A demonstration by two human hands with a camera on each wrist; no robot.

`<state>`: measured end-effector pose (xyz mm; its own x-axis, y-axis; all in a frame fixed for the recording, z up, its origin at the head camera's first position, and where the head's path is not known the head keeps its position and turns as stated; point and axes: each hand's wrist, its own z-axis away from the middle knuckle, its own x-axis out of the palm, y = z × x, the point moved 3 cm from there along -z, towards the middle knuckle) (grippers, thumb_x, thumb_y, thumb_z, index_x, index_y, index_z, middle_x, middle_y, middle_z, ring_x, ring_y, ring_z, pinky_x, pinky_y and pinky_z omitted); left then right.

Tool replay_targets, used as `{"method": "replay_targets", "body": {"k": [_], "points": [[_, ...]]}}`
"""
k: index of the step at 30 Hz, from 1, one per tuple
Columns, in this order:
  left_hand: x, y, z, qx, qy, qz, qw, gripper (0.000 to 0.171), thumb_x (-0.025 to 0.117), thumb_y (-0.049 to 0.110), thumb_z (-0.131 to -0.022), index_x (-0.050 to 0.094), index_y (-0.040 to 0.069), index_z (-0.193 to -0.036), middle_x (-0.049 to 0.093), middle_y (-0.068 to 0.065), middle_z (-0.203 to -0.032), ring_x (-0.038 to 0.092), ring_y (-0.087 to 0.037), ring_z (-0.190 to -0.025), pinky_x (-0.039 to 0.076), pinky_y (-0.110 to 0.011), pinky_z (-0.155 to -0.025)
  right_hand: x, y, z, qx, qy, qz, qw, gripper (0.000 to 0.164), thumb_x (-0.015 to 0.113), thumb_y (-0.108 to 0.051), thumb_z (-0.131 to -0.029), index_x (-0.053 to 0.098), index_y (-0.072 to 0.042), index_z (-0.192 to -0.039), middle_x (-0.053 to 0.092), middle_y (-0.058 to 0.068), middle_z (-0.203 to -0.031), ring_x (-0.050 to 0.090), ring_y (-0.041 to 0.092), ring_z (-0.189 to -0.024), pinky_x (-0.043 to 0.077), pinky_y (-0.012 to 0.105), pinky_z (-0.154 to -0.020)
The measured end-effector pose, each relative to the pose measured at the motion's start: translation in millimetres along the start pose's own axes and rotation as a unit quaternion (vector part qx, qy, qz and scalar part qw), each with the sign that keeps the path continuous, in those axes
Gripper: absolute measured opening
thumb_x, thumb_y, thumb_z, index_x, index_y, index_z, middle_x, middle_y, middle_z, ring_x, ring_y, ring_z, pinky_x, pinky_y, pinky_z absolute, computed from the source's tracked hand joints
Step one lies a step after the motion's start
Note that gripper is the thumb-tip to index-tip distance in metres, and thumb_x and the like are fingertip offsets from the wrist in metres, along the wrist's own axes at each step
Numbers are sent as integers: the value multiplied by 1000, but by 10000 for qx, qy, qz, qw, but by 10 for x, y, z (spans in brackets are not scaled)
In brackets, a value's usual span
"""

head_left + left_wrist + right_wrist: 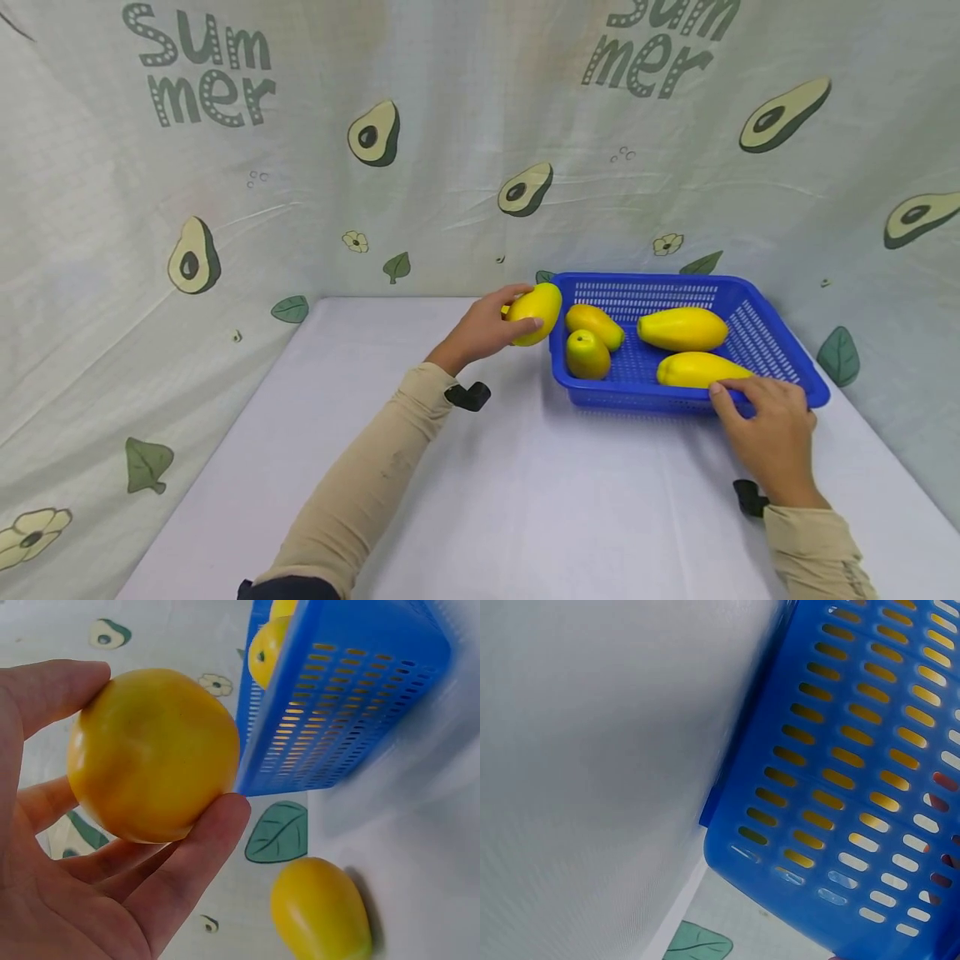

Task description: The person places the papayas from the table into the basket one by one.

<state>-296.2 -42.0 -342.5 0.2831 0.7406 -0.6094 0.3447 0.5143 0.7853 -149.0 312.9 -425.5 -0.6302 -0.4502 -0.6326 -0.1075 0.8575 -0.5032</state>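
Observation:
My left hand [480, 329] holds a plump yellow papaya [538, 312] between thumb and fingers, just beyond the left end of the blue basket [637, 398]. Close up in the left wrist view, the fingers of that hand [97, 892] wrap around the fruit's sides. At the basket's front right, my right hand [776, 425] grips the rim, its fingers reaching over beside a yellow papaya [697, 369]. Another long papaya [682, 328] lies behind that one. Two shorter, greenish-yellow papayas [587, 356] sit at the basket's left end.
One more papaya [322, 909] lies on the table outside the basket, mostly hidden behind my left hand in the head view. The white table [585, 500] meets a patterned cloth [450, 225] at the back. Slotted walls surround the basket.

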Motion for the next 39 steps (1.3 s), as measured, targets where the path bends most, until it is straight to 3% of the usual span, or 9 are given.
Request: {"method": "replay_targets", "body": {"k": [7,14,26,30,39], "points": [[49,164,-36,-17,-42,497,9988,65,71,45,-91,47,27,-149,57,-3,-127,60,-22,-103,58,-31,-76,-6,19,1,-20,27,76,10000,31,65,-26,-95,70,3,-104,63,31,-116,43,50,-116,24,76,-90],[171,384,-91,235,-250,942,9950,64,71,45,-92,46,29,-149,56,-4,-129,60,-21,-105,59,-35,-79,-16,27,1,-18,56,54,10000,32,66,-26,-95,70,4,-105,63,31,-117,43,49,-116,24,75,-88],[317,646,-195,414,-737,1166,9896,65,71,42,-93,45,29,-151,54,-3,-132,59,-20,-107,58,-35,-82,5,15,-1,-9,22,20,10000,32,66,-27,-95,70,4,-104,63,31,-116,43,49,-116,24,75,-88],[341,706,-236,514,-793,1135,9890,65,71,42,-93,44,29,-150,54,-1,-131,59,-19,-107,57,-38,-84,2,-8,0,-54,28,-9,10000,31,66,-26,-95,71,3,-104,64,30,-116,44,48,-115,25,74,-87],[466,797,-324,532,-984,954,9891,64,72,42,-92,46,32,-149,49,-3,-140,62,-16,-102,57,-32,-80,-7,-7,-15,-90,97,-17,9999,30,67,-25,-95,71,3,-102,65,30,-113,45,48,-113,25,74,-87]]}}
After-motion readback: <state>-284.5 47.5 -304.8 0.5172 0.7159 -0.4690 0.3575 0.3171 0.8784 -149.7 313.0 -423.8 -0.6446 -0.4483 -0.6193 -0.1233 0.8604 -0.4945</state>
